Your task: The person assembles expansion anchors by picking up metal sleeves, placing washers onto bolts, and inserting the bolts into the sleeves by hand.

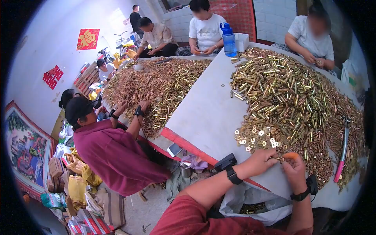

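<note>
Over the near edge of the white-topped table, my left hand and my right hand meet fingertip to fingertip. Both are closed in a pinch around a tiny metal piece, mostly hidden by the fingers. An orange cover sits on one finger of my right hand. Just beyond my hands lie loose gold washers. Small nuts are heaped right of my right hand. Farther back spreads a big pile of brass-coloured metal sleeves and bolts. Below my forearms hangs an open white bag with metal pieces inside.
A tool with a pink handle lies on the pile's right. A blue water bottle and white box stand at the back. A co-worker in maroon works at the left pile; several others sit around. A phone lies near the red edge.
</note>
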`<state>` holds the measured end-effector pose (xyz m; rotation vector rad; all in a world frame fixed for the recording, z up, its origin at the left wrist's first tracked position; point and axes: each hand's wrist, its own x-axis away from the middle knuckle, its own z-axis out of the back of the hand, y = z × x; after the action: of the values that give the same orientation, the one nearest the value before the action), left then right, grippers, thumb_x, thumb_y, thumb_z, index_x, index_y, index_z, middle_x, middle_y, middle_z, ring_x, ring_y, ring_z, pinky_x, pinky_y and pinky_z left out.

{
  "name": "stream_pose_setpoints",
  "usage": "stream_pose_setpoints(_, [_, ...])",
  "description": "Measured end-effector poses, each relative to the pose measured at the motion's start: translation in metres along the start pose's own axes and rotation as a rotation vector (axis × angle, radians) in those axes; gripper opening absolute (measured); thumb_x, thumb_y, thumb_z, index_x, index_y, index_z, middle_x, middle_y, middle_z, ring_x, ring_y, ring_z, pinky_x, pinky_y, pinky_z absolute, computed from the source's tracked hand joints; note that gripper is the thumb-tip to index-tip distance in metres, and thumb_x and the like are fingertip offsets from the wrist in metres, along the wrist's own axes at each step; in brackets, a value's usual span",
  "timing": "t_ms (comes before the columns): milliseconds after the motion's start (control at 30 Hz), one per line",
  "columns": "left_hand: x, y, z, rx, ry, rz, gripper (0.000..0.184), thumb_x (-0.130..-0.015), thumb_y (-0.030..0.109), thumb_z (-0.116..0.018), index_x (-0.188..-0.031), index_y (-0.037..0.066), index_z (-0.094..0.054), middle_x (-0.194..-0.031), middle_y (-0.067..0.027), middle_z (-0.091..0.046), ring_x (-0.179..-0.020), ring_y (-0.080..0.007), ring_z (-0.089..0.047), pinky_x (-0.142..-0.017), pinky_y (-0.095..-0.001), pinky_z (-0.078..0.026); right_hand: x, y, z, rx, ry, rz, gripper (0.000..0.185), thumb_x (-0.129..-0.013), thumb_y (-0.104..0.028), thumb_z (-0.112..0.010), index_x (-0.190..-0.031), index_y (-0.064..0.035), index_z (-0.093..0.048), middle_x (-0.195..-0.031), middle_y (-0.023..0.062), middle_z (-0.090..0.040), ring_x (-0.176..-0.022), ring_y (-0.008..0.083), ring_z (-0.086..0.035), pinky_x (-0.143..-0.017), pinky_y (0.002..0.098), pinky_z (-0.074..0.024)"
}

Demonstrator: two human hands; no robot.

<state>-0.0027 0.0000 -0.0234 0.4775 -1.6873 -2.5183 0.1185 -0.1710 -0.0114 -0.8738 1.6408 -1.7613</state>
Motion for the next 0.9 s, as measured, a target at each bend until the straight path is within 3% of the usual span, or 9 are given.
stream_pose_setpoints(233, [0.005, 0.008, 0.004, -0.047, -0.069, -0.064, 0.016, -0.09, 0.015, -0.063, -0.096, 0.002, -0.056, -0.086, -0.0195, -0.062, -0.082, -0.038, -0.061, -0.07, -0.0431, -0.047, 0.013, -0.006, 0.001, 0.112, -0.027, 0.03, 0.023, -0.086, 0.002, -0.063, -0.108, -0.0028, -0.061, -0.088, -0.001, -0.061, -0.074, 0.0066, -0.056, -0.068, 0.0228, -0.047])
stream_pose_setpoints(300, [0.008, 0.009, 0.005, -0.045, -0.094, -0.071, 0.016, -0.09, 0.015, -0.063, -0.096, 0.002, -0.056, -0.086, -0.0197, -0.062, -0.081, -0.0382, -0.061, -0.069, -0.0433, -0.047, 0.018, -0.003, 0.006, 0.303, -0.056, 0.1, 0.022, -0.086, 0.001, -0.063, -0.107, -0.0034, -0.062, -0.086, -0.0013, -0.062, -0.074, 0.0065, -0.056, -0.068, 0.023, -0.047])
stream_pose_setpoints(467, [0.02, 0.015, -0.002, -0.049, -0.086, -0.13, 0.015, -0.089, 0.013, -0.063, -0.096, 0.001, -0.057, -0.084, -0.0193, -0.062, -0.078, -0.0381, -0.061, -0.067, -0.0432, -0.047, 0.037, -0.007, -0.004, 0.274, -0.003, 0.167, 0.02, -0.086, 0.0, -0.064, -0.105, -0.0028, -0.063, -0.086, -0.0006, -0.063, -0.074, 0.007, -0.056, -0.068, 0.0237, -0.0478])
stream_pose_setpoints(733, [0.064, 0.049, -0.008, 0.024, -0.198, -0.057, 0.015, -0.09, 0.013, -0.062, -0.098, 0.001, -0.058, -0.087, -0.0195, -0.063, -0.081, -0.0366, -0.062, -0.071, -0.041, -0.048, 0.089, -0.026, -0.018, 0.321, 0.011, 0.174, 0.018, -0.085, -0.001, -0.066, -0.102, -0.0019, -0.064, -0.085, 0.0025, -0.066, -0.073, 0.0097, -0.06, -0.068, 0.0254, -0.0499])
stream_pose_setpoints(833, [0.098, 0.057, -0.013, -0.034, -0.214, -0.045, 0.015, -0.09, 0.013, -0.062, -0.098, 0.001, -0.058, -0.089, -0.0198, -0.064, -0.083, -0.0382, -0.062, -0.072, -0.0412, -0.048, 0.119, -0.034, -0.034, 0.61, -0.053, 0.205, 0.011, -0.085, -0.009, -0.066, -0.091, -0.001, -0.063, -0.072, 0.0102, -0.063, -0.062, 0.0188, -0.06, -0.059, 0.0315, -0.0478])
stream_pose_setpoints(900, [0.12, 0.057, -0.023, 0.014, -0.139, -0.109, 0.016, -0.09, 0.015, -0.062, -0.098, 0.001, -0.058, -0.088, -0.0202, -0.062, -0.084, -0.0402, -0.061, -0.071, -0.0421, -0.048, 0.132, -0.032, -0.045, 0.604, -0.055, 0.27, 0.012, -0.086, -0.012, -0.065, -0.087, -0.0006, -0.062, -0.068, 0.0126, -0.061, -0.058, 0.023, -0.058, -0.056, 0.034, -0.0459])
